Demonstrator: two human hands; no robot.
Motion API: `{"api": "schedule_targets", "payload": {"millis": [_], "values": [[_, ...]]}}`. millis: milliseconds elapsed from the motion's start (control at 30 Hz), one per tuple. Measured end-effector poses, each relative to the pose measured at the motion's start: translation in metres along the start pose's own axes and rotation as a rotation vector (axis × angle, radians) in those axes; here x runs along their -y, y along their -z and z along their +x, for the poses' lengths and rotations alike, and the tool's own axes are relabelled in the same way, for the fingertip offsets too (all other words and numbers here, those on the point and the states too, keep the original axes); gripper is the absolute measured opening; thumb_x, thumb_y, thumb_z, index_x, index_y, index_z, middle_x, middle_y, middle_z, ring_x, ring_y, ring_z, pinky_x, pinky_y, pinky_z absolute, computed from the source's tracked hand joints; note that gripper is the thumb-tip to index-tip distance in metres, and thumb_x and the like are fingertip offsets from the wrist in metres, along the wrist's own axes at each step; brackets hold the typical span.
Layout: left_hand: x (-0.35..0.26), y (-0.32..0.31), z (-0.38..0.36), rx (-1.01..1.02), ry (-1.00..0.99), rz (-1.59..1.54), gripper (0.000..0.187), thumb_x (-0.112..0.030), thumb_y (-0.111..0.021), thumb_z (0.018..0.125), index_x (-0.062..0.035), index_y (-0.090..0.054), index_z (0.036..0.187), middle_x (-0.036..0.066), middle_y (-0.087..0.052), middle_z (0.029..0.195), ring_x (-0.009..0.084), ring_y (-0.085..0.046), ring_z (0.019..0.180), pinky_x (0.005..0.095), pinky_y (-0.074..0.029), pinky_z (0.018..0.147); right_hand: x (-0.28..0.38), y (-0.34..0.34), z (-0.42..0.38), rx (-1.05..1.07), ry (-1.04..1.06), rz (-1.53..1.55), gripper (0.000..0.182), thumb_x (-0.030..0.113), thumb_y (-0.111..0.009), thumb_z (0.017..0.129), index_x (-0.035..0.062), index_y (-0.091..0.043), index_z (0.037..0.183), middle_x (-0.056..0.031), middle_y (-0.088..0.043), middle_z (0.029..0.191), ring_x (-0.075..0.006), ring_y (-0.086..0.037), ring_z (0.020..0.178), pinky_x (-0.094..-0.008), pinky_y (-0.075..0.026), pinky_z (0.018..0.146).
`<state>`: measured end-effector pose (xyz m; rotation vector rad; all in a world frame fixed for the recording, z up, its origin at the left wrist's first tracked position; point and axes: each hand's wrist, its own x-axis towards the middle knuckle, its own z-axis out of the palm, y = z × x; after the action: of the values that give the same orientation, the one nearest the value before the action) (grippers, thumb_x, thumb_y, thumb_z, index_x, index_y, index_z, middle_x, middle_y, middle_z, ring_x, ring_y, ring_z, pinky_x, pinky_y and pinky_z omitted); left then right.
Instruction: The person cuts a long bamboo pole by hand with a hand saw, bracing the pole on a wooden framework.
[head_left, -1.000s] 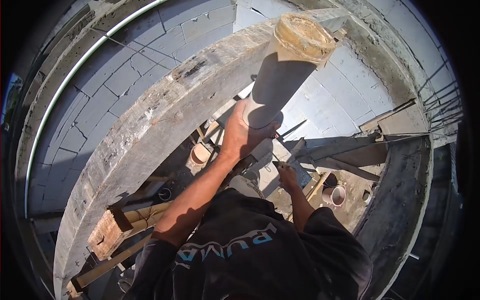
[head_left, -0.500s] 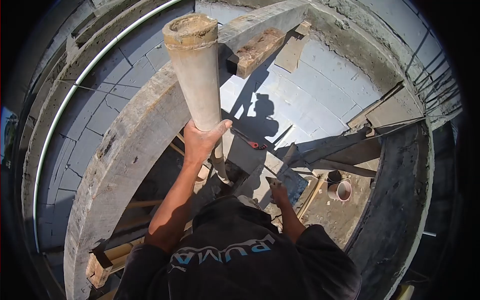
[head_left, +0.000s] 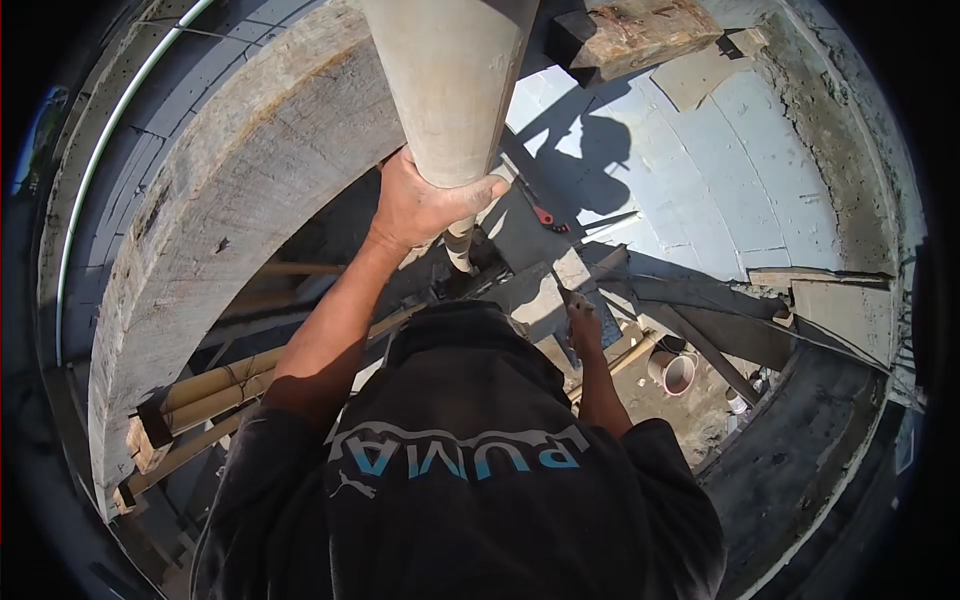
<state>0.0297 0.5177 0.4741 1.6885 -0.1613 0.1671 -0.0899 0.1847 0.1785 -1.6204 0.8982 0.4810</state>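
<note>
A thick bamboo pole (head_left: pixel 440 90) rises steeply towards me, its lower part running down behind my hand. My left hand (head_left: pixel 425 205) is wrapped round it, thumb across the near side. Lower and to the right, my right hand (head_left: pixel 583 325) is closed round a dark, narrow tool (head_left: pixel 562 290) with a pointed end; its exact kind is too small to make out. A red-handled tool (head_left: pixel 543 215) lies on a grey surface between the pole and the sunlit block wall.
A curved grey beam (head_left: pixel 230 160) arches along the left. A timber block (head_left: pixel 650 35) juts out at the top. Bamboo poles (head_left: pixel 225 385) lie below left. A bucket (head_left: pixel 679 374) stands on the ground at right, beside a dark curved wall (head_left: pixel 810 450).
The bamboo pole now stands closer and higher in view, its top end out of frame. My left hand, still gripping it, has moved up; my right hand has risen slightly and shifted right.
</note>
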Motion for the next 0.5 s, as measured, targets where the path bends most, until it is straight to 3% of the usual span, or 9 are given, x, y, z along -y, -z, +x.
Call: {"api": "schedule_targets", "payload": {"millis": [200,333,433,500], "values": [[-0.013,-0.011,-0.004,-0.078,0.003,0.108,0.052,-0.029,-0.091,0.07,0.0015,-0.067,0.105,0.012,-0.073,0.099,0.0173,-0.071,0.09,0.0309,-0.056,0.08,0.007,0.006,-0.004,0.067,0.027,-0.06,0.026,0.032,-0.069,0.09,0.01,-0.056,0.094,0.0008,-0.047,0.065,-0.0121,-0.049,0.049,-0.0317,-0.045,0.042],[-0.003,-0.023,-0.008,-0.176,-0.111,0.09,0.054,-0.027,-0.09,0.07,0.0032,-0.065,0.107,0.014,-0.073,0.099,0.0189,-0.072,0.089,0.0313,-0.057,0.08,0.02,-0.001,-0.014,0.04,0.079,0.071,0.024,0.031,-0.069,0.091,0.0099,-0.058,0.089,0.0008,-0.05,0.062,-0.0112,-0.047,0.047,-0.0303,-0.044,0.041],[0.003,-0.026,-0.005,-0.2,-0.168,0.099,0.052,-0.025,-0.09,0.07,0.0033,-0.065,0.107,0.014,-0.073,0.098,0.0192,-0.072,0.089,0.0313,-0.057,0.08,0.041,-0.006,-0.024,0.108,0.225,0.077,0.024,0.031,-0.069,0.091,0.0088,-0.06,0.091,0.0014,-0.05,0.061,-0.0105,-0.047,0.047,-0.0305,-0.045,0.043],[0.004,-0.028,-0.003,-0.225,-0.195,0.088,0.05,-0.024,-0.089,0.07,0.0032,-0.066,0.106,0.015,-0.074,0.097,0.0193,-0.072,0.088,0.0313,-0.057,0.079,0.062,-0.008,-0.036,0.089,0.184,0.029,0.026,0.032,-0.069,0.091,0.0076,-0.062,0.096,0.0023,-0.051,0.062,-0.0098,-0.047,0.048,-0.0307,-0.047,0.046]]}}
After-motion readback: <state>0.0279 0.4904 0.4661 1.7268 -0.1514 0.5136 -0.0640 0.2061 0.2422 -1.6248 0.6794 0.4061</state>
